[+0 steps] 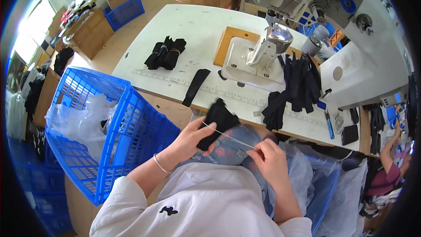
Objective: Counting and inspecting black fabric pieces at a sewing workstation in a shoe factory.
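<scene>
My left hand (195, 137) grips a bundle of black fabric pieces (220, 120) over my lap, in front of the table edge. A thin white string (232, 138) crosses the bundle and runs taut to my right hand (268, 154), whose fingers pinch its end. One black fabric strip (196, 87) lies at the table's front edge just beyond the bundle. Farther back sit tied black bundles (165, 53). To the right, a heap of loose black strips (298, 85) spreads beside the sewing machine (258, 59) and partly over the front edge.
A blue plastic crate (131, 136) holding clear bags stands at my left against the white table (149, 30). Blue-handled snips (329, 123) and a black flat object (350, 134) lie at the table's right. Plastic bags (346, 188) hang below. Another person (386, 171) is at far right.
</scene>
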`<state>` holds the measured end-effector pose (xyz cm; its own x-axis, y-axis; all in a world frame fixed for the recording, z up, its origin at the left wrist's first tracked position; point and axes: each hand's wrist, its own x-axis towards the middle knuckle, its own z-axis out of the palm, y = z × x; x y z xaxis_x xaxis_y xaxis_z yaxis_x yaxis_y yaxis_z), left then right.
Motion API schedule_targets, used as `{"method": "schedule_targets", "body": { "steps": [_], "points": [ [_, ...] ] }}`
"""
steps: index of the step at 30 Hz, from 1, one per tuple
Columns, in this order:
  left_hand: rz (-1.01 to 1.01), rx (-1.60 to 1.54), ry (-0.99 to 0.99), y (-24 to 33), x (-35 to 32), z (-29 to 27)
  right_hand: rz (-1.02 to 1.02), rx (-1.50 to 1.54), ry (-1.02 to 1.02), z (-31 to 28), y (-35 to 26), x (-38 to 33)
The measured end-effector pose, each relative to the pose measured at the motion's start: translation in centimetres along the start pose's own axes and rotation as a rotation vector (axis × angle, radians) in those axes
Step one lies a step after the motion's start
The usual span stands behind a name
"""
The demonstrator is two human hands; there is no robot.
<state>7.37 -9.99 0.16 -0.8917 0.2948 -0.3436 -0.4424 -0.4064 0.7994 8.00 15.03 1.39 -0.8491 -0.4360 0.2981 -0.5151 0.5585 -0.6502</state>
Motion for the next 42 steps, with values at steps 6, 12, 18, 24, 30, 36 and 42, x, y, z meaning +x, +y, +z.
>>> {"method": "schedule_targets", "body": {
  "steps": [6, 12, 18, 24, 30, 36, 42],
  "points": [
    [0.077, -0.157, -0.126, -1.2, -0.1, 0.9, 0.133, 0.285, 0.153, 2.1, 0.0, -1.4],
    [0.200, 0.008, -0.389, -1.2, -0.1, 0.7, 0.566, 2.383, 0.113, 3.3, 2.4, -1.7],
    [0.552, 1.597, -0.267, 1.8, -0.5, 2.2, 0.435, 1.556, -0.297, -0.6, 2.0, -0.1],
    [0.473, 1.453, 0.017, 2.1, -0.2, 4.6, 0.053, 0.409, -0.397, -1.0, -3.4, 1.5],
    [0.679, 0.950, 0.667, 8.3, 2.1, -7.8, -0.130, 0.056, 0.211, -5.3, 1.2, 2.7],
    [0.612, 1.040, 0.968, 18.5, 6.4, -18.2, 0.493, -0.356, 0.635, -18.5, 15.8, -1.3],
    [0.381, 1.242, 0.939, 17.8, 11.3, -24.7, 0.543, -0.541, 0.424, -21.0, 21.1, -1.6]
  ]
}}
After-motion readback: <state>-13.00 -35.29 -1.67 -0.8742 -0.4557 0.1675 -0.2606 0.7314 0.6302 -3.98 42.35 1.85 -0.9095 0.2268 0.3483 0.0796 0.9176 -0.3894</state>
